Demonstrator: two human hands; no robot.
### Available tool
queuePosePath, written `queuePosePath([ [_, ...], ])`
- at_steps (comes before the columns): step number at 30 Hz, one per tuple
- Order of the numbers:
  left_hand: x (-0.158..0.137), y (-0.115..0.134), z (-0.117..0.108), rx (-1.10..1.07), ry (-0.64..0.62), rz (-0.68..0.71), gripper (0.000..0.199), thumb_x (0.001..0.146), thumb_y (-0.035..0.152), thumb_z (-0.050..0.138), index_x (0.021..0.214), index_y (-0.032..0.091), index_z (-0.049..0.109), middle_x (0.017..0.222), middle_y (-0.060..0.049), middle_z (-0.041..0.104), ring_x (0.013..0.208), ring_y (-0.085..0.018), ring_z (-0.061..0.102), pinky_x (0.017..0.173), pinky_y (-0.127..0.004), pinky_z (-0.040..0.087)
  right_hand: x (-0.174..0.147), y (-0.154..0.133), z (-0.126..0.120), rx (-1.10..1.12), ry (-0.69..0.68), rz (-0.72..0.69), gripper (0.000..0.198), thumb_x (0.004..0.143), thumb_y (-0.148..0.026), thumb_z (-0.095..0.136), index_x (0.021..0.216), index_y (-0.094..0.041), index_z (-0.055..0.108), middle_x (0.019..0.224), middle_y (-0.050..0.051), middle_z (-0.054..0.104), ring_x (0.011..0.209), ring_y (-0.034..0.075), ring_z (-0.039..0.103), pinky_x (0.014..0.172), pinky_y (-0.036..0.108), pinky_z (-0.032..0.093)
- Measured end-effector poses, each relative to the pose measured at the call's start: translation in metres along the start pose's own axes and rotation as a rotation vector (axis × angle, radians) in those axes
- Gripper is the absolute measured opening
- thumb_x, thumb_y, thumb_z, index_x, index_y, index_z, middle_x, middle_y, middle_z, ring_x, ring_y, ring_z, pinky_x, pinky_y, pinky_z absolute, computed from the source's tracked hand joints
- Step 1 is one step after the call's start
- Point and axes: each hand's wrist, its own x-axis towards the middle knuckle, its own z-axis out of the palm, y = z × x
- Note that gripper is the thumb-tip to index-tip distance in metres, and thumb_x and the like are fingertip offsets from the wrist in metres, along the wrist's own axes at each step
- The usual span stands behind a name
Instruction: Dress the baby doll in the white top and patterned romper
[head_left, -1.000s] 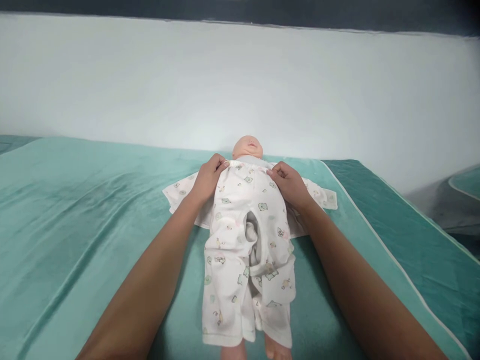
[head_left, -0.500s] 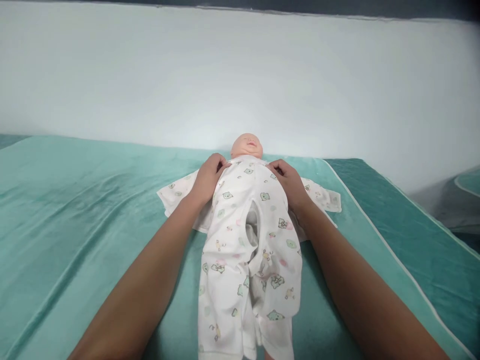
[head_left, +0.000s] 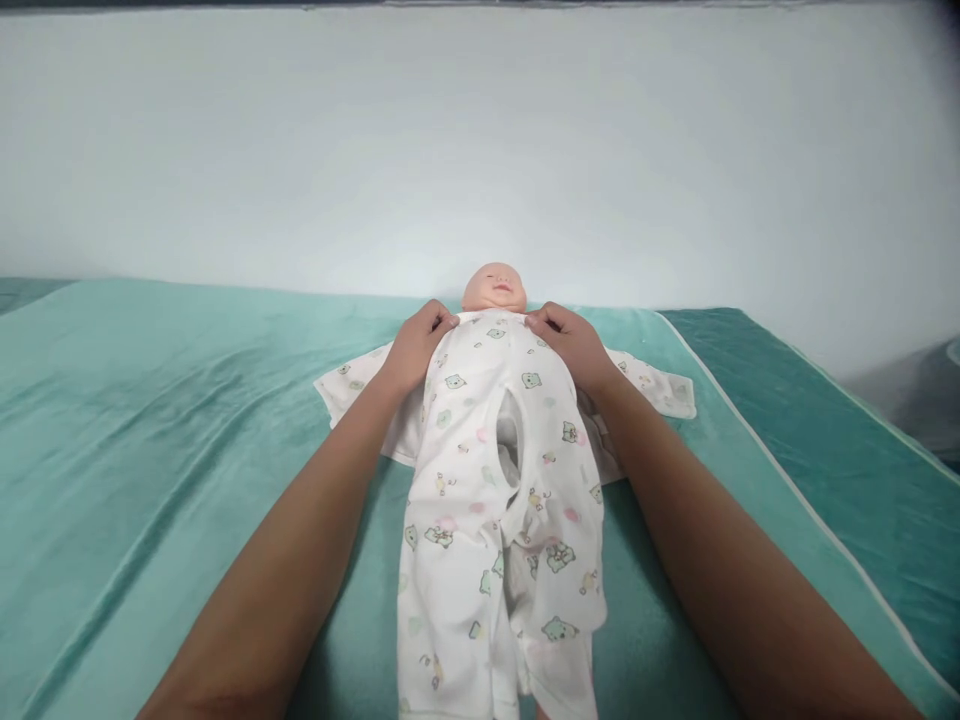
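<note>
From where I stand, the white soft-cloth trousers printed with small green bears lie face up between the person's two bare hands, stretched over the front of a pale pink, smooth-headed doll. The left hand has thumb and fingers pinched on one corner of the waistband, and the right hand is clamped the same way on the other corner. The hands are well apart, with the waistband spanning the gap just below the doll's chin. Under the trousers, a white long-sleeved top in a matching print spreads its sleeves out past both wrists.

A second ago a band of plain pale cloth showed between chin and waistband; now the waistband has come up and covers it. The split in the crotch, wide then, is a narrower oval now. The feet that showed below the cuffs are nearly out of view.

To the left, a broad stretch of light green plush cloth runs off in long creases. On the right it ends sooner, at a slanting white piping, with a darker teal strip beyond. Behind the doll's head the cloth stops close by, against a plain white wall.
</note>
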Motion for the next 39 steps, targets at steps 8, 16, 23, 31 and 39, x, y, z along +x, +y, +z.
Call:
queuePosePath([
  [8, 0.011, -0.002, 0.011, 0.055, 0.191, -0.081, 0.021, 0.090, 0.031, 0.050, 0.072, 0.022, 0.041, 0.069, 0.002, 0.049, 0.066, -0.015, 0.044, 0.064, -0.030, 0.034, 0.020, 0.009, 0.005, -0.124, 0.135, 0.033, 0.027, 0.086, -0.033, 0.054, 0.063, -0.023, 0.043, 0.060, -0.002, 0.047, 0.062, 0.016, 0.040, 0.061, 0.030, 0.029],
  [16, 0.003, -0.002, 0.010, -0.051, 0.035, 0.043, 0.021, 0.087, 0.028, 0.051, 0.104, 0.026, 0.064, 0.107, -0.002, 0.069, 0.094, -0.019, 0.062, 0.084, -0.032, 0.046, 0.009, 0.004, 0.006, 0.042, 0.083, -0.033, 0.010, 0.085, -0.033, 0.058, 0.080, -0.024, 0.058, 0.080, 0.000, 0.065, 0.074, 0.019, 0.058, 0.073, 0.033, 0.042],
  [23, -0.018, -0.004, 0.003, 0.174, -0.114, 0.222, 0.043, 0.088, 0.024, 0.049, 0.127, 0.034, 0.064, 0.136, 0.000, 0.062, 0.122, -0.023, 0.056, 0.106, -0.038, 0.040, -0.013, 0.007, 0.002, 0.015, -0.021, -0.219, 0.032, 0.093, -0.035, 0.047, 0.115, -0.031, 0.070, 0.123, 0.001, 0.069, 0.117, 0.024, 0.059, 0.103, 0.041, 0.042],
  [31, -0.042, -0.011, 0.003, 0.390, -0.023, 0.262, 0.048, 0.092, 0.025, 0.044, 0.140, 0.028, 0.052, 0.147, -0.005, 0.053, 0.134, -0.023, 0.046, 0.114, -0.042, 0.030, -0.034, 0.011, -0.005, 0.018, -0.071, -0.265, 0.042, 0.091, -0.033, 0.048, 0.129, -0.030, 0.063, 0.139, 0.001, 0.060, 0.128, 0.024, 0.054, 0.112, 0.043, 0.037],
  [39, -0.073, -0.015, 0.000, 0.450, -0.062, 0.319, 0.058, 0.094, 0.032, 0.044, 0.149, 0.020, 0.036, 0.157, -0.011, 0.037, 0.146, -0.026, 0.030, 0.120, -0.046, 0.025, -0.066, 0.016, -0.006, -0.063, 0.043, -0.193, 0.045, 0.087, -0.032, 0.050, 0.130, -0.025, 0.063, 0.146, 0.005, 0.053, 0.137, 0.024, 0.045, 0.118, 0.045, 0.030],
])
